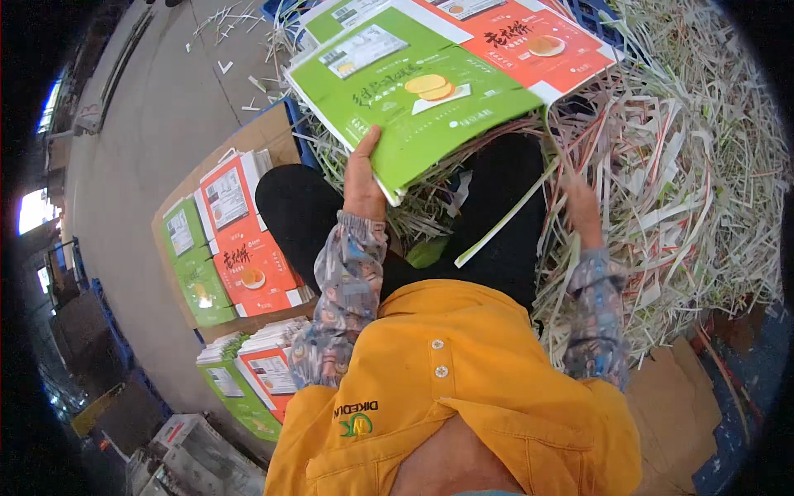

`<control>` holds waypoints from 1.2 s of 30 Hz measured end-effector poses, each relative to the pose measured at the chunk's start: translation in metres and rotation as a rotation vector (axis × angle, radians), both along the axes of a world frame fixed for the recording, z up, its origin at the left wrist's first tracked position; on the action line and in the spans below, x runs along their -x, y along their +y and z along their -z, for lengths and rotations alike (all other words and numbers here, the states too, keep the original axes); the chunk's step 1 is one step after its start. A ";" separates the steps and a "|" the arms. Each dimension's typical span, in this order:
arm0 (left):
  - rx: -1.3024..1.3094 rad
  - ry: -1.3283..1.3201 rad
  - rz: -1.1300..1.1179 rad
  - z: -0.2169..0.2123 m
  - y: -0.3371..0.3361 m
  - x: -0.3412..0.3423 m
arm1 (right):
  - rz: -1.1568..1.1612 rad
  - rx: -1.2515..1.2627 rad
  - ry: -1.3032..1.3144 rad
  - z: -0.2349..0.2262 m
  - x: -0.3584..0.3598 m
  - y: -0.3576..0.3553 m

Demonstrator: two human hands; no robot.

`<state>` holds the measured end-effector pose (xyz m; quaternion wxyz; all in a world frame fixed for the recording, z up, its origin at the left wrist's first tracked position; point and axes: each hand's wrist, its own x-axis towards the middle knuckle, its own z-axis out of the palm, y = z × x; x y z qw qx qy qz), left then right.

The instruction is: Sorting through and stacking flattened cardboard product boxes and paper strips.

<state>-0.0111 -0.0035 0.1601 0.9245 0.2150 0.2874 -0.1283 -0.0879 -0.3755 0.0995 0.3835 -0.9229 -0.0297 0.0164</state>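
My left hand (364, 180) grips the near left corner of a stack of printed card sheets (488, 95), thumb on top and fingers hidden beneath. The stack has a green half and an orange-red half, each with a picture of round biscuits, and tilts above my lap. To the right, my right hand (581, 202) is smeared by motion just below the stack's near edge. Beside it, a long white-and-green paper strip (506, 221) slants down across my dark trouser leg. Whether my right fingers hold that strip is unclear.
Shredded paper strips (703, 190) pile up across the right side. On the left, more green and red printed sheets (244, 236) lie on brown cardboard (169, 217), with another stack (269, 372) nearer. Flattened cardboard (674, 413) lies at the lower right. Loose scraps dot the grey floor (157, 107).
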 end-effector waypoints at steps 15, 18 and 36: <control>-0.197 -0.005 0.087 0.011 -0.036 0.029 | 0.496 -1.740 0.551 -0.039 -0.046 0.180; -0.211 -0.038 0.238 0.006 -0.031 0.050 | 0.551 -1.663 0.573 -0.026 -0.057 0.187; -0.014 0.012 0.300 0.001 -0.017 0.083 | 0.612 -1.462 0.403 -0.030 -0.053 0.204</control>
